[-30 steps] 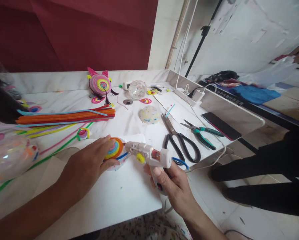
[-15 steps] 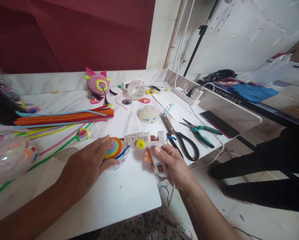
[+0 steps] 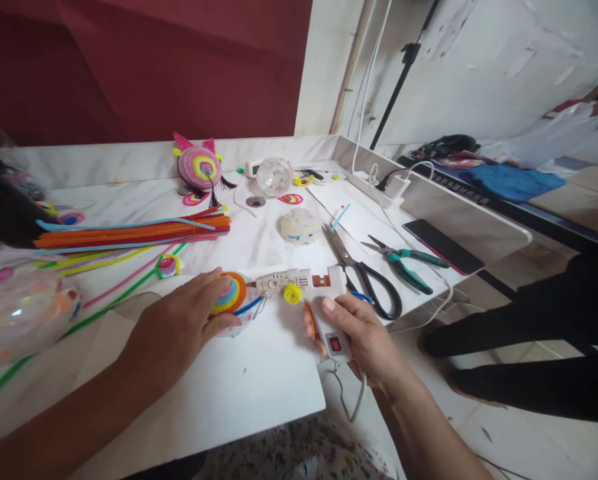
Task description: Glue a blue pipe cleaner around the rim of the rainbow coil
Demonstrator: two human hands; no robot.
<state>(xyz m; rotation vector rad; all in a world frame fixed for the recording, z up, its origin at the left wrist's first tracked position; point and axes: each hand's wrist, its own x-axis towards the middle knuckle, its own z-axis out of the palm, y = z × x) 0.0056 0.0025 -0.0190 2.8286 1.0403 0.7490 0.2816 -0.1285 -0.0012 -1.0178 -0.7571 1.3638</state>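
My left hand [image 3: 193,317] grips a clear, speckled plastic dome bearing a coiled pipe-cleaner disc [image 3: 232,295] in orange, yellow and blue. A blue pipe cleaner [image 3: 249,307] runs along the disc's lower edge. My right hand [image 3: 351,333] is wrapped round the handle of a white hot glue gun [image 3: 329,283], its fingers at the orange trigger [image 3: 311,323]. The gun's nozzle points left and meets the disc's right edge; whether it touches cannot be told. A small yellow coil [image 3: 293,293] shows in front of the gun's barrel.
Scissors [image 3: 363,270], pliers [image 3: 403,262] and a phone [image 3: 443,247] lie at the right. A pipe-cleaner bundle [image 3: 129,233] lies at the left, near a clear ball [image 3: 23,320]. Two clear domes and a pink decorated ball [image 3: 199,165] stand behind. The gun's cord hangs over the table edge.
The glue gun in my right hand has moved slightly right and down, its nozzle still by the disc's edge. My left hand stays on the disc and dome.
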